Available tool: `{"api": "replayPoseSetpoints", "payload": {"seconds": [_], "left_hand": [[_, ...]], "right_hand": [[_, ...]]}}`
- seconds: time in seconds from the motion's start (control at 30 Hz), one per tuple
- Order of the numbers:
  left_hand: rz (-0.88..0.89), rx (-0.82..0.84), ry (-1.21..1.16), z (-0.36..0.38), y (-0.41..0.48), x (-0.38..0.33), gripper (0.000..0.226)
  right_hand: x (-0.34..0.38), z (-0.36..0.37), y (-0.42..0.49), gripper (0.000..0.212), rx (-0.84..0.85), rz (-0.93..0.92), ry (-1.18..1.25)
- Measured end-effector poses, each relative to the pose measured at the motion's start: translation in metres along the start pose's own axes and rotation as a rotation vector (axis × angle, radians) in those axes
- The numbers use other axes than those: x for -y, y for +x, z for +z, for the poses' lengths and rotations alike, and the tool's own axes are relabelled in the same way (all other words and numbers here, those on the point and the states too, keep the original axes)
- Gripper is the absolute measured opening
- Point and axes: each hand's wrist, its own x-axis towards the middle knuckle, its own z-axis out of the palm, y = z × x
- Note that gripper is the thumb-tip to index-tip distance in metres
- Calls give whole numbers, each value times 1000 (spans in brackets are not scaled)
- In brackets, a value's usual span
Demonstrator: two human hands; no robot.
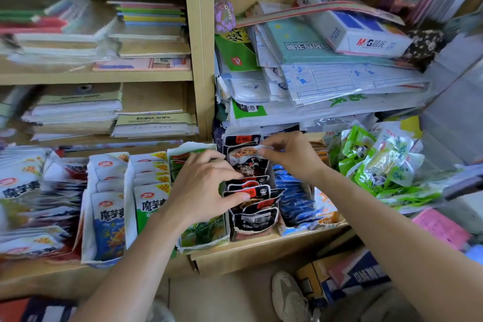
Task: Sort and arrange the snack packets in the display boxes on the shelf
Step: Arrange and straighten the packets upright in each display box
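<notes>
Shelf (261, 249), lower tier, with display boxes side by side. The work is at the middle display box (251, 236), which holds black packets (254, 213) standing in a file that runs front to back, away from the person. Each packet leans, its top edge lying crosswise. Right hand (292, 157) is at the far end of the file; its fingers (264, 151) are together, nipped on the top edge of a pictured packet (244, 153), pale with a food print, sitting near the back among the black ones. That packet lies just left of the right fingertips and is still down in the box, not lifted clear. Left hand (203, 185) is at mid-file on the box's left side, fingers spread apart with the tips resting on the black packets; none is plainly wrapped round a packet. The right hand is the nearer to the odd packet, by contact. Judgement: the step is pulling or reseating this one packet. The pull should go up along the packet's height, across the file's long axis, while the left hand steadies the row. Risk: neighbours tip backward. Blue packets (295, 198) fill the next box to the right, and loose green packets (376, 162) are heaped beyond it.
</notes>
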Motion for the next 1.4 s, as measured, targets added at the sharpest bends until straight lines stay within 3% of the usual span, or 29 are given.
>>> {"api": "replayPoseSetpoints", "payload": {"seconds": [0.1,0.23,0.33,0.47,0.57,0.73,0.83,0.93,1.1,1.2,1.27,1.4], "left_hand": [[4,-46,-62,2,-6,0,61],[21,-120,-100,4,-8,1,54],[17,-195,-115,4,-8,0,48],[-29,-242,-84,8,-5,-5,35],[-114,-284,-15,11,1,-9,29],[-257,-277,106,15,13,-19,37],[-245,-268,122,17,17,-17,46],[-163,-246,65,17,11,-11,54],[-82,-326,-60,13,-21,-19,57],[-210,-397,-333,17,-46,-41,58],[-342,-363,-538,24,-55,-60,71],[-433,-251,-664,44,-62,-80,88]], "right_hand": [[6,5,6,10,20,-81,-79],[9,16,9,16,205,-175,-301],[5,12,8,12,106,-214,-353],[1,5,-1,13,-69,-152,-225],[-4,3,-1,7,-71,-70,-206],[-1,1,-1,14,19,-3,-228],[6,-9,-13,25,-18,80,-66],[12,-15,-51,33,-81,131,89],[13,2,-129,70,34,293,378],[15,23,-147,87,69,287,435],[19,32,-147,92,80,261,453],[33,41,-135,79,75,228,467]]}}
